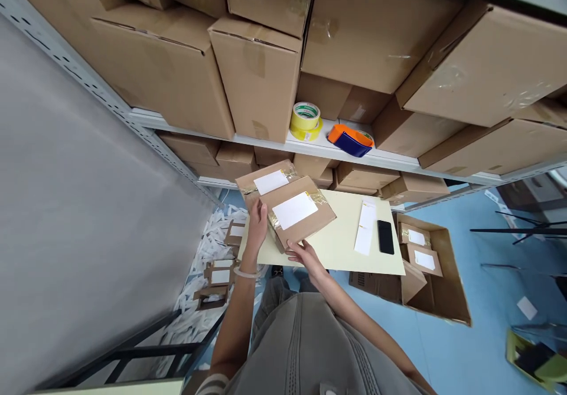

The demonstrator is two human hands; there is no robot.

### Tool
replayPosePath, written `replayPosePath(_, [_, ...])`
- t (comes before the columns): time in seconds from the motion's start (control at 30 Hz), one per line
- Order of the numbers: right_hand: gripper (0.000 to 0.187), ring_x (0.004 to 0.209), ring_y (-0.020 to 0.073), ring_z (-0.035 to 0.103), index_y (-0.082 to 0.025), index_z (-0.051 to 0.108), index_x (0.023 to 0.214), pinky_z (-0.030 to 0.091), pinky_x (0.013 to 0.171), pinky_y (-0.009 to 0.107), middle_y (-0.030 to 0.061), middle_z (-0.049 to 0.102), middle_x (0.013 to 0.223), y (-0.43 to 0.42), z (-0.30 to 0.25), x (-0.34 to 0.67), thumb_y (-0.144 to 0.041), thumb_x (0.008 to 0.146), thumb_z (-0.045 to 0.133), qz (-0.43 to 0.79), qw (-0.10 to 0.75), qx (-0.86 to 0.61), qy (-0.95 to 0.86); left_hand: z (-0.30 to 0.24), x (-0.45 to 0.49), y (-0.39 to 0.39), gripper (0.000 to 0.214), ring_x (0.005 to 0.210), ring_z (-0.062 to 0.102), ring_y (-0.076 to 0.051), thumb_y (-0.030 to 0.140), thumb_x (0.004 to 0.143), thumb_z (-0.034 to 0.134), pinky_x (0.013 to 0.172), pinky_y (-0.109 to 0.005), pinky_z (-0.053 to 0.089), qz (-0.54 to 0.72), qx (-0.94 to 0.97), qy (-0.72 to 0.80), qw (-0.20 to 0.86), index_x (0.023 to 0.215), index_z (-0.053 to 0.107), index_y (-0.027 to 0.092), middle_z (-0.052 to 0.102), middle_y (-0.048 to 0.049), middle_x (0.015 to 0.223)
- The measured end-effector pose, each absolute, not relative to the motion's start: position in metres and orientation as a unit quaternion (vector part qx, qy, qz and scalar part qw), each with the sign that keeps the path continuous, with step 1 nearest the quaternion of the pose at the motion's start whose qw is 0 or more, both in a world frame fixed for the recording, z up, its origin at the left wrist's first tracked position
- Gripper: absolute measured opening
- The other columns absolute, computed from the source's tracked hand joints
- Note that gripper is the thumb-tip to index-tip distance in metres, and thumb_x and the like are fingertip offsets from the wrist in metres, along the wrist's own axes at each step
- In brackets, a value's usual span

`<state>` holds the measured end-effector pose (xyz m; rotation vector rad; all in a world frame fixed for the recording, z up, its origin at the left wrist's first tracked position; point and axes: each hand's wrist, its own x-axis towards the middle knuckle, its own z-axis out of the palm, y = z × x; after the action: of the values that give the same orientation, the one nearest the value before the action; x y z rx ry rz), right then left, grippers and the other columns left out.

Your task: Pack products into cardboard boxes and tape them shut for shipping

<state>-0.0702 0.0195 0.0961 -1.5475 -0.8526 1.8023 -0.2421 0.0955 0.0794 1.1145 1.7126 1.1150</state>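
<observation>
Two flat cardboard parcels with white labels lie at the left end of a pale yellow board [341, 241]. The nearer parcel [302, 213] overlaps the farther parcel [266, 183]. My left hand [257, 225] rests against the left edge of the nearer parcel, fingers together along it. My right hand [302, 254] grips its near edge from below, fingers curled around it.
A strip of white labels [365, 227] and a black phone [385, 237] lie on the board. An open carton [436, 277] with labelled parcels stands on the blue floor at right. More parcels [219, 271] and white scraps litter the left floor. Shelves hold big boxes, yellow tape [305, 120] and a dispenser [351, 139].
</observation>
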Motion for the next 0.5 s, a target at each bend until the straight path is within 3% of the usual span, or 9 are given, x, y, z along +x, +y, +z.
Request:
replayPosePath(0.13, [0.059, 0.106, 0.0263, 0.070, -0.017, 0.054, 0.123, 0.058, 0.085, 0.035, 0.0138, 0.070, 0.119, 0.035, 0.097, -0.083, -0.052, 0.078, 0.069, 0.673, 0.314, -0.589, -0.318, 0.076, -0.244, 0.078, 0.064, 0.142, 0.043, -0.024, 0.061, 0.098, 0.034, 0.119, -0.039, 0.034, 0.456, 0.433, 0.669, 0.397, 0.146, 0.042, 0.018, 0.045, -0.0143, 0.153])
replayPosePath(0.27, [0.061, 0.108, 0.0260, 0.069, -0.020, 0.055, 0.129, 0.058, 0.080, 0.032, 0.0115, 0.066, 0.129, 0.039, 0.098, -0.084, -0.054, 0.080, 0.068, 0.677, 0.319, -0.575, -0.332, 0.057, -0.245, 0.041, 0.065, 0.145, 0.039, -0.026, 0.062, 0.098, 0.033, 0.119, -0.041, 0.034, 0.426, 0.386, 0.694, 0.433, 0.148, 0.039, 0.021, 0.039, -0.0139, 0.158])
replayPosePath(0.5, [0.069, 0.112, 0.0296, 0.069, -0.017, 0.055, 0.134, 0.058, 0.086, 0.037, 0.0166, 0.053, 0.147, 0.023, 0.097, -0.059, -0.062, 0.082, 0.067, 0.723, 0.243, -0.566, -0.314, 0.017, -0.263, -0.031, 0.066, 0.140, 0.047, -0.029, 0.064, 0.096, 0.036, 0.116, -0.046, 0.038, 0.429, 0.328, 0.722, 0.433, 0.140, 0.046, 0.016, 0.048, -0.0192, 0.150])
